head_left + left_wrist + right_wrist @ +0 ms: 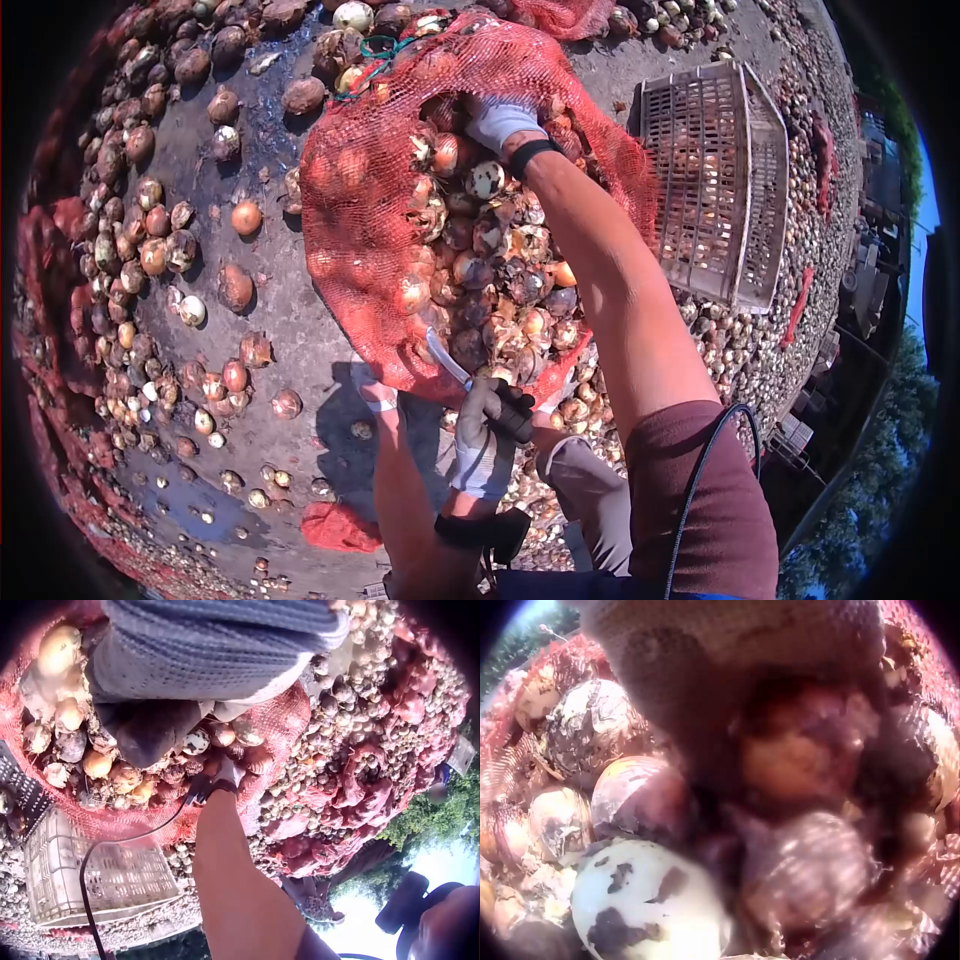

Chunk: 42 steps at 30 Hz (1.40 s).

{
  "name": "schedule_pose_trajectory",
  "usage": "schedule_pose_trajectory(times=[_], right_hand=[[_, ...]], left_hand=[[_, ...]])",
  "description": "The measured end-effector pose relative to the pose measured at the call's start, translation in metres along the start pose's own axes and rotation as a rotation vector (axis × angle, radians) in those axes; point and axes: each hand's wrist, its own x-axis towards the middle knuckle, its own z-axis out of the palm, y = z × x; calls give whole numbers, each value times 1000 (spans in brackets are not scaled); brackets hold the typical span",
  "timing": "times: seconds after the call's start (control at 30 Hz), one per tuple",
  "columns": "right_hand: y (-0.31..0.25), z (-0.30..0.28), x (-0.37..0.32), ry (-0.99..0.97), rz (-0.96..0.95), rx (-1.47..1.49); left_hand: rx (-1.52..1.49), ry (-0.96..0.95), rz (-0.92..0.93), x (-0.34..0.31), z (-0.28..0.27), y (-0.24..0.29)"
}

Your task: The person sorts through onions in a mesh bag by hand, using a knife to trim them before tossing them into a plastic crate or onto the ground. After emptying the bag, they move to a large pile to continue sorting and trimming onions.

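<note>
A red mesh sack (pixel 350 240), its mouth wide, is full of onions (pixel 500 260) with dry, flaking skins. My right hand (pixel 505 125), in a white glove, reaches into the sack's far end, its fingertips hidden among the onions. Close under that glove, the right wrist view shows a reddish-brown onion (pixel 799 761) in shadow, the fingers around it. Beside it sits a pale onion (pixel 649 900) with dark patches. At the sack's near edge my left hand (pixel 485 425), in a grey and white glove, grips a knife whose pale curved blade (pixel 443 355) points at the onions.
A slatted plastic crate (pixel 700 180) lies right of the sack. Loose onions (pixel 155 240) are scattered over the concrete ground (pixel 270 340) to the left. Another red mesh piece (pixel 340 527) lies near my legs. More red sacks (pixel 352 795) show in the left wrist view.
</note>
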Motion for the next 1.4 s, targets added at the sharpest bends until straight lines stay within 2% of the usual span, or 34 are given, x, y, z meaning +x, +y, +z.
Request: schedule_pose_trajectory(times=[0.07,0.13,0.2,0.23,0.33,0.37,0.47,0.5,0.53,0.57,0.6,0.63,0.67,0.7,0.73,0.77,0.8,0.83,0.87,0.9,0.93,0.97,1.0,1.03,1.07,1.1,1.13,1.2,1.27,1.33,1.4], right_hand=[[-13,-20,-34,-18,-36,-88],[-17,-33,-69,-130,7,-28],[-10,-20,-102,195,-19,42],[-4,-22,-109,185,-22,93],[-8,-30,-100,10,288,292],[-8,-31,-97,-52,335,399],[0,-5,-102,84,392,707],[5,10,-110,183,337,848],[10,26,-124,210,305,1194],[5,23,-151,277,299,1441],[3,-3,-184,262,332,1471],[6,-26,-213,232,425,1639],[18,-41,-236,331,422,1642],[27,-68,-254,421,499,1673],[43,-94,-269,512,489,1547],[74,-103,-280,662,502,1587],[104,-113,-292,813,505,1615],[127,-134,-289,1054,448,1547],[157,-149,-293,1102,512,1561],[164,-160,-289,1126,576,1617],[166,-166,-285,1150,638,1677],[156,-156,-278,1130,822,1550],[151,-126,-280,912,569,1480],[105,-130,-261,670,655,1391],[87,-104,-246,466,398,1158],[59,-92,-232,140,377,1143],[30,-84,-213,-36,350,1060],[2,-41,-167,-31,209,813],[-23,-30,-122,-69,80,684],[-40,-16,-85,-101,163,508],[-44,13,-55,-234,107,546]], left_hand=[[27,-51,25,1,-6,-7],[42,-16,-32,1,-1,-9],[90,-17,-5,2,4,-9],[74,-22,-13,1,6,-12],[64,-39,-42,-1,9,-10],[128,6,-42,-4,14,-9],[138,-99,65,-3,7,-21],[147,-107,50,-2,5,-23],[155,-113,35,-1,3,-24],[164,-113,18,-1,0,-24],[144,-87,12,-4,2,-24],[124,-63,3,-7,6,-23],[102,-41,-8,-10,8,-23],[117,-88,24,-10,4,-25],[128,-138,56,-9,-2,-27],[138,-188,88,-9,-5,-29],[140,-152,68,-11,-3,-29],[142,-115,49,-13,2,-28],[142,-78,30,-15,7,-27],[108,22,-30,-13,11,-27],[86,5,-45,-12,13,-27],[66,-9,-58,-10,11,-26],[45,-17,-70,-8,6,-26],[26,-93,-35,-5,-3,-29],[24,-72,-41,-7,0,-26],[24,-53,-44,-10,8,-21],[24,-35,-49,-11,11,-19],[37,-13,-25,-9,7,-22],[94,0,21,-10,7,-22],[142,-88,79,-9,3,-22],[150,-93,66,-8,0,-17]])
